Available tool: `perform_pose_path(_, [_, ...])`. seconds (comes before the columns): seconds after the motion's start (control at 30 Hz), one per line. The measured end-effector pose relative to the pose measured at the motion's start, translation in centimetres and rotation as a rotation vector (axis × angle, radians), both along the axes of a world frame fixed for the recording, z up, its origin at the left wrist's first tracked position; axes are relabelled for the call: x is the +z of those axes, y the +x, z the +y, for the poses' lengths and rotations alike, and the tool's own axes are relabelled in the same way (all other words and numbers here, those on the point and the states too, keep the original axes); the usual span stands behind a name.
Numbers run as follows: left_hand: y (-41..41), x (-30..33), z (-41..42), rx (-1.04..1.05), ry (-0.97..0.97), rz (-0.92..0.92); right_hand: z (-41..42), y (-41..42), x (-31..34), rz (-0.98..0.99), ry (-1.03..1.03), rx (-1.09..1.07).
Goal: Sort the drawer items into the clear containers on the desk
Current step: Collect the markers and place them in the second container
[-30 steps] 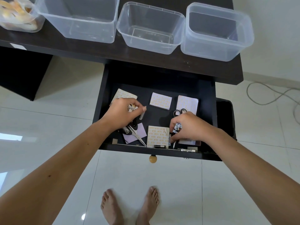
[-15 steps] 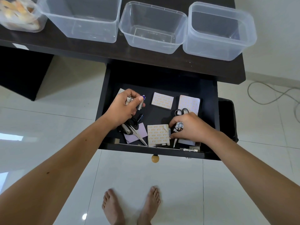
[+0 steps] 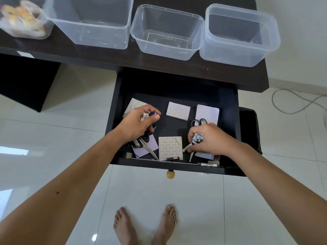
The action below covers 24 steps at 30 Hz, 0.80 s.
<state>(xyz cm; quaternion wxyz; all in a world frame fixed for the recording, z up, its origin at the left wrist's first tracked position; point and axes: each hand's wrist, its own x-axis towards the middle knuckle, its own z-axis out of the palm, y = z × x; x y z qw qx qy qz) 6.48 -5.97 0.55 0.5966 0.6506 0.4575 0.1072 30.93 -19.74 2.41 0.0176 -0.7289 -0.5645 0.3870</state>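
The black drawer (image 3: 177, 85) is pulled out below the dark desk (image 3: 123, 59). My left hand (image 3: 138, 124) is over its left side, shut on a few small batteries (image 3: 149, 114), one white, one blue-tipped. My right hand (image 3: 208, 138) is at the right front, shut on several patterned batteries (image 3: 197, 138). Sticky-note pads lie inside: one at the back middle (image 3: 178, 110), one at the back right (image 3: 208, 112), one at the front (image 3: 170, 147). One pair of scissors (image 3: 150, 151) lies under my left hand, another pair (image 3: 197, 122) behind my right hand.
Three empty clear containers stand on the desk: a large one (image 3: 92, 23), a middle one (image 3: 166, 32), a right one (image 3: 238, 34). A tub holding tape rolls (image 3: 23, 18) is at far left. A cable (image 3: 292, 103) lies on the tiled floor at right. My bare feet (image 3: 145, 225) stand below the drawer.
My left hand has lifted slightly toward the back left with batteries in its fingers. My right hand has stayed at the right front, gathering batteries. The camera has tilted a little.
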Motion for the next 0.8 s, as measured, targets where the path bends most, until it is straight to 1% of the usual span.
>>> perform_pose_path(0.03, [0.0,0.0,0.1,0.008,0.000,0.003,0.0,0.1,0.4,0.061,0.003,-0.033])
perform_pose_path(0.13, [-0.1,-0.1,0.2,0.027,0.041,0.024,0.0,0.0,1.5,0.330,0.017,-0.181])
perform_pose_path(0.2, [-0.3,0.0,0.0,-0.001,0.168,0.097,0.2,-0.1,2.0,0.441,0.017,-0.263])
perform_pose_path(0.27, [-0.6,-0.2,-0.1,-0.106,0.319,0.205,0.3,-0.1,2.0,0.513,0.015,-0.340])
perform_pose_path(0.33, [-0.7,-0.4,-0.3,-0.212,0.388,0.258,0.3,-0.2,1.7,0.545,0.029,-0.401])
perform_pose_path(0.37, [-0.7,-0.6,-0.2,-0.232,0.405,0.279,0.3,-0.2,1.5,0.556,0.035,-0.419])
perform_pose_path(0.57, [-0.2,-0.5,0.3,-0.278,0.370,0.453,0.3,-0.7,0.9,0.600,0.035,-0.429])
perform_pose_path(0.8, [0.0,-0.7,0.4,-0.336,0.454,0.495,0.4,-1.1,0.9,0.596,0.078,-0.388])
